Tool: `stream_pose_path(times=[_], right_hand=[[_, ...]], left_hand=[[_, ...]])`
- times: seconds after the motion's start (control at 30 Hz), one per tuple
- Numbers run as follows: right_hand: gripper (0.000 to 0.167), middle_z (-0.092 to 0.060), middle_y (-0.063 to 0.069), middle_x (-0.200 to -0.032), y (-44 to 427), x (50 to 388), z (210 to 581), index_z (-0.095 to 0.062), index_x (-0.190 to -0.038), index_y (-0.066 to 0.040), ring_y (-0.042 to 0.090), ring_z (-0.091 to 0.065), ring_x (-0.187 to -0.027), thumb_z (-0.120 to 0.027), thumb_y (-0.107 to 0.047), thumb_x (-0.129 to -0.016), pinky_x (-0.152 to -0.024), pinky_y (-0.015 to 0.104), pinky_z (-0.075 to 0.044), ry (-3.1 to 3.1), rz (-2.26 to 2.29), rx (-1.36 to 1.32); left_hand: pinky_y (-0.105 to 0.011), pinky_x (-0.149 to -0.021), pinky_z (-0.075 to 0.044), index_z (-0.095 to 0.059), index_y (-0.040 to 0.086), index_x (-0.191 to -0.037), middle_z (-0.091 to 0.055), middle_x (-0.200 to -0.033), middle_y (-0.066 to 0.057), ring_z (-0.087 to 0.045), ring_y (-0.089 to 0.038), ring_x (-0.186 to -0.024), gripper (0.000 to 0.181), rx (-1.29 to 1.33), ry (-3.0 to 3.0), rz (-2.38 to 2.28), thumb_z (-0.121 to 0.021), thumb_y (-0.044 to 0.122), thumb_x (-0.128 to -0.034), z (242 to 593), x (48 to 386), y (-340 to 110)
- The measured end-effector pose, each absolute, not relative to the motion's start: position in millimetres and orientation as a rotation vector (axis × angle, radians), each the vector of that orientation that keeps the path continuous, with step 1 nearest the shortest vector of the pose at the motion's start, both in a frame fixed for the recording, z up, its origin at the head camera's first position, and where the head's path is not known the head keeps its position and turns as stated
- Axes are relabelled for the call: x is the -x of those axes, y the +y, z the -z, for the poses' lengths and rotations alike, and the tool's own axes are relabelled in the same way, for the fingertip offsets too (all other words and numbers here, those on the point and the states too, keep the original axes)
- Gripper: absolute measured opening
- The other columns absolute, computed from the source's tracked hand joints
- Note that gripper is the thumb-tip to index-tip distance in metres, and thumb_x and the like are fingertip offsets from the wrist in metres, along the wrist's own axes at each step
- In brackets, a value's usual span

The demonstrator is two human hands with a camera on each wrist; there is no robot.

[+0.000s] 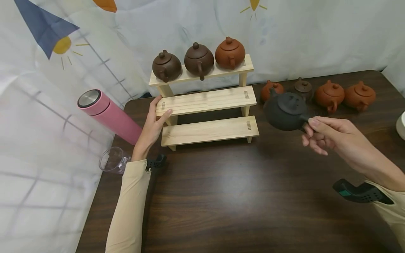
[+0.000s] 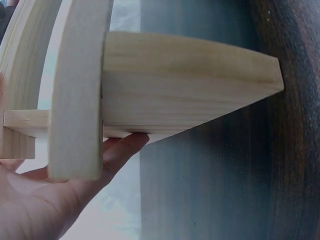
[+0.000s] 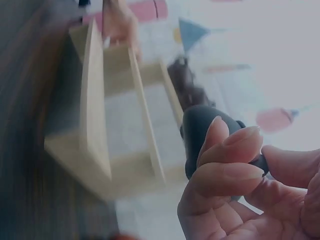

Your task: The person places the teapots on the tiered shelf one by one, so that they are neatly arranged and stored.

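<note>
My right hand [image 1: 330, 135] pinches the handle of a black teapot [image 1: 284, 111], holding it in the air to the right of a three-step wooden stand [image 1: 209, 131]. The right wrist view shows the thumb and curled fingers at the dark teapot [image 3: 197, 132]. With thumb on top and fingers behind, my left hand [image 1: 155, 123] grips the left end of the stand's middle step. In the left wrist view, fingers [image 2: 120, 155] reach behind the wooden side. On the top step sit two dark brown teapots [image 1: 199, 59] and an orange-brown teapot [image 1: 230, 54].
Behind the black teapot, several teapots stand along the table's back edge, including a reddish teapot [image 1: 329, 94] and a brown teapot [image 1: 302, 88]. A pink flask [image 1: 115, 119] and a clear plastic cup [image 1: 112, 160] are at the left. A white object [image 1: 401, 125] shows at the right edge.
</note>
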State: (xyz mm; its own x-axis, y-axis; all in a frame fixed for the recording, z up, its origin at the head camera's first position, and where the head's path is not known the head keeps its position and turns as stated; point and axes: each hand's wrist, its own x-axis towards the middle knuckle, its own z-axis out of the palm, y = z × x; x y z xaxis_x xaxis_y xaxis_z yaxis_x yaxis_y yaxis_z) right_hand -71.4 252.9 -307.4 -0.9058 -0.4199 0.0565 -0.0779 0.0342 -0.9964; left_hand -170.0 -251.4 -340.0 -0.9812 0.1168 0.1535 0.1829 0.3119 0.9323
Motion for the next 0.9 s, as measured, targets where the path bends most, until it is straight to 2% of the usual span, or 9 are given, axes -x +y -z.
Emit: stream_pose_path(times=[0.13,0.33,0.57,0.67,0.9], right_hand=[[0.030,-0.064,0.014,-0.087,210,80,299,-0.056,-0.099,0.004,0.025,-0.051,-0.062,-0.041,-0.016,-0.115,-0.052,0.040,-0.036,1.990,1.902,0.567],[0.037,-0.064,0.016,-0.085,149,95,287,-0.054,-0.093,0.004,0.023,-0.053,-0.061,-0.047,-0.026,-0.114,-0.053,0.035,-0.043,1.991,1.796,0.604],[0.037,-0.065,0.014,-0.084,91,119,283,-0.055,-0.090,0.002,0.018,-0.052,-0.061,-0.045,-0.025,-0.114,-0.055,0.029,-0.042,1.908,1.804,0.621],[0.036,-0.065,0.012,-0.082,70,125,284,-0.055,-0.089,0.001,0.017,-0.052,-0.060,-0.045,-0.023,-0.114,-0.055,0.028,-0.042,1.894,1.829,0.623],[0.035,-0.066,0.016,-0.081,30,133,287,-0.058,-0.088,-0.001,0.017,-0.054,-0.060,-0.048,-0.022,-0.113,-0.055,0.028,-0.044,1.935,1.845,0.589]], left_hand=[[-0.035,-0.114,-0.027,-0.018,0.005,-0.165,-0.027,-0.162,-0.019,-0.032,-0.024,-0.141,0.067,0.291,-2.500,1.807,-0.054,0.014,-0.1086,340,169,-253],[-0.055,-0.100,-0.041,-0.013,0.011,-0.167,-0.019,-0.166,-0.016,-0.036,-0.032,-0.133,0.064,0.282,-2.523,1.862,-0.044,0.020,-0.1120,341,166,-255],[-0.070,-0.099,-0.038,-0.013,0.011,-0.167,-0.014,-0.167,-0.017,-0.032,-0.038,-0.136,0.063,0.304,-2.507,1.877,-0.039,0.025,-0.1116,342,166,-257],[-0.072,-0.100,-0.037,-0.012,0.013,-0.167,-0.014,-0.167,-0.016,-0.033,-0.038,-0.134,0.063,0.305,-2.514,1.883,-0.038,0.028,-0.1114,342,167,-257],[-0.062,-0.101,-0.039,-0.011,0.013,-0.168,-0.020,-0.163,-0.016,-0.039,-0.030,-0.130,0.063,0.279,-2.509,1.905,-0.037,0.027,-0.1121,343,165,-258]])
